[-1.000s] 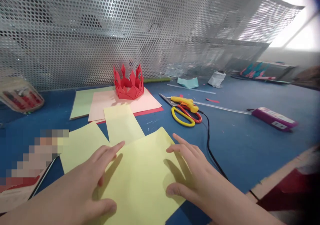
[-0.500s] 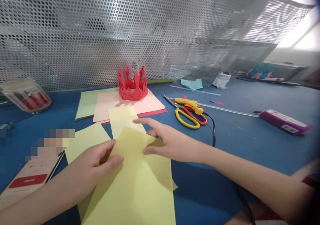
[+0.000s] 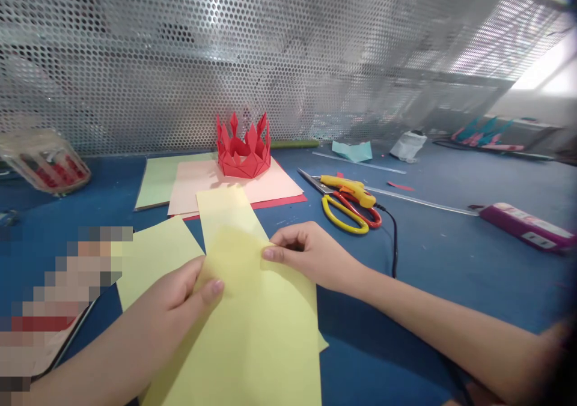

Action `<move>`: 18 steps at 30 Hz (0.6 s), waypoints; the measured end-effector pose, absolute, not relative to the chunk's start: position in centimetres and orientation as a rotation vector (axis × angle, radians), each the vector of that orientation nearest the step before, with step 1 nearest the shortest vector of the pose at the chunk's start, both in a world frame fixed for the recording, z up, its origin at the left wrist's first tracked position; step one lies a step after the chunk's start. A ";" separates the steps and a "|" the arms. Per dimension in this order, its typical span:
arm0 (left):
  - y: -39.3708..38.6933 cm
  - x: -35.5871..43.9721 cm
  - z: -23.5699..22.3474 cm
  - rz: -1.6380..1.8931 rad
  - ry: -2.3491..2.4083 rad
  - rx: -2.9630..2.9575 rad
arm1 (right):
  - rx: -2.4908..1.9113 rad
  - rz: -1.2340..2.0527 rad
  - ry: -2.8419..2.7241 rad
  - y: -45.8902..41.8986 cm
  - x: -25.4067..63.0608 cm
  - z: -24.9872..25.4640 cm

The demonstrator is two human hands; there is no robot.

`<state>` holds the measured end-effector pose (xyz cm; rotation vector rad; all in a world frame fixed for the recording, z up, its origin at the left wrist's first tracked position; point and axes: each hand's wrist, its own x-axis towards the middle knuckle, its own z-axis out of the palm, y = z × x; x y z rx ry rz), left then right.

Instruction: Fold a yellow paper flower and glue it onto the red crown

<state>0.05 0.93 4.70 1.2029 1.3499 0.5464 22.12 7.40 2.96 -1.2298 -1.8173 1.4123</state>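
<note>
A sheet of yellow paper (image 3: 243, 328) is held up between my hands, its far edge raised over the table. My left hand (image 3: 180, 298) grips its left edge, thumb on top and fingers underneath. At the upper right corner my right hand (image 3: 311, 256) pinches the sheet between thumb and fingers. Beneath and beyond it lies a narrower pale yellow paper strip (image 3: 225, 211). Another yellow sheet (image 3: 157, 247) rests on the table by my left hand, partly covered by the held one.
A folded red paper crown (image 3: 244, 157) stands on pink paper (image 3: 192, 184) and green sheets (image 3: 157, 181). To the right lie scissors (image 3: 345, 214), a yellow glue gun (image 3: 349, 188) with its cord, and a purple power strip (image 3: 527, 226). A clear jar (image 3: 47, 163) and a pixelated phone are left.
My right hand has closed from spread fingers into a pinch on the sheet's upper right corner. My left hand keeps its hold. The view has shifted slightly.
</note>
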 end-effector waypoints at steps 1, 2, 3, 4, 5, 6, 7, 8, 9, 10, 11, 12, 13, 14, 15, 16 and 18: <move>0.8 0.1 4.7 0.556 1.372 1.199 | -1.235 1.406 -1.812 7.4 22.1 2.9; 0.7 0.2 4.7 0.566 1.393 1.197 | -1.241 1.397 -1.807 7.4 22.1 2.8; 0.7 0.2 4.6 0.572 1.403 1.200 | -1.247 1.387 -1.806 7.5 22.1 2.6; 0.6 0.1 4.6 0.577 1.404 1.215 | -1.254 1.376 -1.806 7.5 22.0 2.5; 0.7 0.1 4.5 0.568 1.391 1.243 | -1.259 1.365 -1.806 7.5 22.0 2.5; 0.7 0.0 4.4 0.560 1.376 1.279 | -1.262 1.356 -1.808 7.5 22.0 2.4; 0.8 -0.1 4.3 0.557 1.360 1.315 | -1.264 1.347 -1.810 7.5 22.0 2.3; 0.8 -0.1 4.2 0.556 1.351 1.343 | -1.264 1.341 -1.813 7.5 22.0 2.3; 0.9 -0.1 4.2 0.563 1.352 1.365 | -1.264 1.335 -1.816 7.5 22.0 2.3; 0.9 -0.1 4.2 0.572 1.360 1.378 | -1.264 1.329 -1.819 7.5 22.0 2.3; 0.9 0.0 4.1 0.580 1.368 1.384 | -1.264 1.324 -1.820 7.5 22.0 2.3; 0.9 0.0 4.1 0.588 1.377 1.388 | -1.264 1.321 -1.822 7.5 22.0 2.3; 0.9 0.1 4.2 0.590 1.382 1.389 | -1.263 1.319 -1.824 7.4 22.0 2.3; 0.9 0.1 4.1 0.589 1.386 1.388 | -1.263 1.317 -1.826 7.4 21.9 2.4; 0.9 0.1 4.1 0.589 1.388 1.394 | -1.262 1.317 -1.827 7.4 21.9 2.4; 0.9 0.1 4.1 0.584 1.395 1.408 | -1.261 1.318 -1.829 7.4 21.9 2.4; 0.9 -0.1 3.9 0.569 1.443 1.483 | -1.261 1.315 -1.833 7.4 22.0 2.4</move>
